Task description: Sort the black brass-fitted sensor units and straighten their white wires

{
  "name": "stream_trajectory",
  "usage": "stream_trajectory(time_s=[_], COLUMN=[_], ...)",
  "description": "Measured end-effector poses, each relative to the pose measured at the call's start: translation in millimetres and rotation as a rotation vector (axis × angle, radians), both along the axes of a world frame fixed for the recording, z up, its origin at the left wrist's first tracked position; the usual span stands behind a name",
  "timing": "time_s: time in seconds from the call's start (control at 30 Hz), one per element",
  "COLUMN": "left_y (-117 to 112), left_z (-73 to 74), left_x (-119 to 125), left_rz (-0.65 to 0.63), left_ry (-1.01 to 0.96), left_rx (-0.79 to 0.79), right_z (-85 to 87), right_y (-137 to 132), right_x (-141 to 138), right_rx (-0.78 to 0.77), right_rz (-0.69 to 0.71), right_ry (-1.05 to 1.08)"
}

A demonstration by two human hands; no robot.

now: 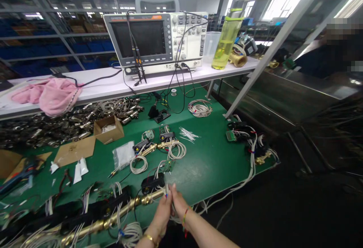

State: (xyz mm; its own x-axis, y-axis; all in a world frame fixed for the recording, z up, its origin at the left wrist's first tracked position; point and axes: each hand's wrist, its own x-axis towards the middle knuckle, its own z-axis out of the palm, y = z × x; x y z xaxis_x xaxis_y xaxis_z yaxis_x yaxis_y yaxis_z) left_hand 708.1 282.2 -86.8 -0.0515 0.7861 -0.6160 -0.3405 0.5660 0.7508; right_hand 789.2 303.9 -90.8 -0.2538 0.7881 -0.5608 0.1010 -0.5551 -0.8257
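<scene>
Near the front edge of the green table my left hand (163, 211) and my right hand (179, 203) are pressed together, fingers closed. A light grey cable (166, 188) runs into them, with a small blue mark by my left fingertips; most of it is hidden between my palms. The cable leads from a brass valve body (153, 197) with a black housing (152, 183), just left of my fingers. A small green circuit board (169, 165) lies just beyond, with wires attached.
Two brass assemblies with coiled cables (177, 151) lie farther back, beside loose white strips (188, 134). A row of brass units (98, 226) fills the left front. Above, an oscilloscope (159, 38) and a bottle (224, 47) stand on a shelf. Wired units (255, 146) lie at the right edge.
</scene>
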Motion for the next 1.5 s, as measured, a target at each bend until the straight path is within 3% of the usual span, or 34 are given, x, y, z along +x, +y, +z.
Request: stream_trajectory(time_s=[0.07, 0.13, 0.2, 0.27, 0.37, 0.43, 0.5, 0.63, 0.77, 0.93, 1.1, 1.23, 1.3, 1.4, 1.5], left_y=[2, 5, 9, 12, 15, 15, 16, 17, 16, 19, 16, 8, 7, 9, 9], left_z=[10.2, 20.0, 28.1, 33.5, 37.2, 37.9, 37.5, 34.3, 33.3, 36.5, 35.1, 33.2, 34.6, 36.8, 37.1], left_x=[-6, -16, -28, -39, -51, -56, -59, -57, -48, -50, -49, -41, -42, -51, -54], left_rz=[0.155, 0.285, 0.311, 0.255, 0.035, -0.057, -0.049, -0.084, -0.025, 0.0, 0.053, 0.02, 0.025, 0.029, 0.0], left_ry=[-0.12, -0.293, -0.404, -0.449, -0.416, -0.376, -0.381, -0.33, -0.347, -0.351, -0.361, -0.303, -0.304, -0.344, -0.367], left_rx=[0.008, -0.006, -0.022, -0.036, -0.094, -0.12, -0.103, -0.116, -0.076, -0.114, -0.09, -0.09, -0.09, -0.113, -0.131], right_z=[1.7, -4.8, -15.7, -24.1, -21.2, -10.3, 2.2, 19.9, 30.7, 31.9, 17.2, 14.5, 19.8, 28.8, 35.5], right_y=[-20, -39, -50, -51, -41, -36, -37, -39, -25, -18, -44, -49, -45, -43, -45], right_x=[22, 52, 81, 103, 121, 124, 121, 114, 125, 169, 238, 287, 302, 312, 313], right_rx=[0.297, 0.59, 0.74, 0.804, 0.777, 0.764, 0.784, 0.659, 0.711, 0.554, 0.297, 0.219, 0.234, 0.468, 0.617], right_rz=[0.053, 0.234, 0.471, 0.652, 0.74, 0.691, 0.642, 0.754, 0.615, 0.682, 0.744, 0.664, 0.6, 0.49, 0.517], right_ry=[-0.142, -0.3, -0.42, -0.534, -0.681, -0.735, -0.764, -0.807, -0.923, -0.949, -1.062, -1.173, -1.231, -1.254, -1.153])
